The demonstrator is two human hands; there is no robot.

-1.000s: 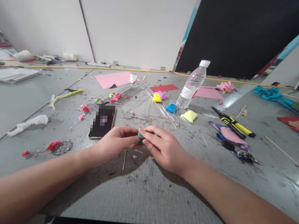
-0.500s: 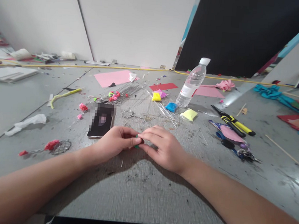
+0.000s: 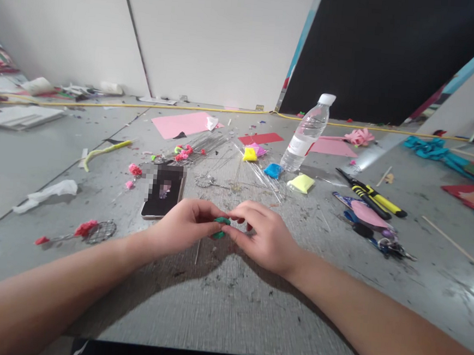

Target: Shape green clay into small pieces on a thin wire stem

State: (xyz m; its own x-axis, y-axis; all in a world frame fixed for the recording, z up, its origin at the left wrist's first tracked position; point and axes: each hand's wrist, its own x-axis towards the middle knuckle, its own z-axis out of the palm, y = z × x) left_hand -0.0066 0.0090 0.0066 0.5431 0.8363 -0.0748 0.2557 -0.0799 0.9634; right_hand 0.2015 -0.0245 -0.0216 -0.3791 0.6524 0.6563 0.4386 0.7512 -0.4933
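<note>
Between my two hands is a small green lump of clay (image 3: pixel 220 228), partly hidden by fingers. My left hand (image 3: pixel 184 222) pinches it from the left with thumb and forefinger. From the right, the thumb and fingertip of my right hand (image 3: pixel 263 234) press on its edge, the other fingers curled. A thin wire (image 3: pixel 197 252) shows just under my left hand. Beyond that hand lies a phone (image 3: pixel 164 193), and ahead of my fingers is a twisted wire piece (image 3: pixel 207 181).
A water bottle (image 3: pixel 305 133) stands behind the blue packet (image 3: pixel 273 171) and pale yellow packet (image 3: pixel 301 183). Yellow-black pliers (image 3: pixel 369 196) and keys (image 3: pixel 391 244) lie right. At left are a wire net with red bits (image 3: pixel 99 232) and a white tissue (image 3: pixel 51 193).
My right fingers have shifted and arched, so more of the green lump shows between my hands. The whole view has moved slightly; other things lie as before.
</note>
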